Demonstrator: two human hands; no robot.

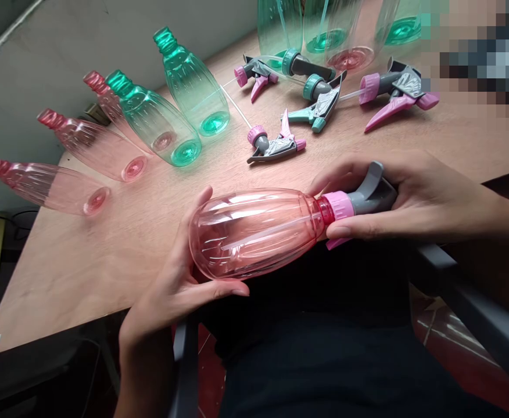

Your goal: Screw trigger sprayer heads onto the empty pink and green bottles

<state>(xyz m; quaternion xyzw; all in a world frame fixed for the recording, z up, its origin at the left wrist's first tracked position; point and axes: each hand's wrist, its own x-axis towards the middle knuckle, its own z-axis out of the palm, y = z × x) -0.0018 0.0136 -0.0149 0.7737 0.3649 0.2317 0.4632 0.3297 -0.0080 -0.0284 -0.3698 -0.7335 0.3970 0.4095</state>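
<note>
A clear pink spray bottle [254, 232] lies sideways in the air between my hands, over my lap and the table's near edge. My left hand [180, 278] cups its base, thumb below and fingers behind. At the neck, my right hand [394, 203] grips the pink collar and grey body of the trigger sprayer [340, 206], with the thumb on the collar. The sprayer sits on the bottle's mouth, and its thin tube runs inside the bottle. A bit of the pink trigger shows under my right thumb; my palm hides part of the sprayer head.
On the wooden table [150, 255], open pink bottles [93, 148] and green bottles [193, 81] stand at the left. Several loose trigger sprayers [276, 145] lie beyond my hands. More bottles [352, 35] stand at the back. Grey chair armrests [468, 302] flank my lap.
</note>
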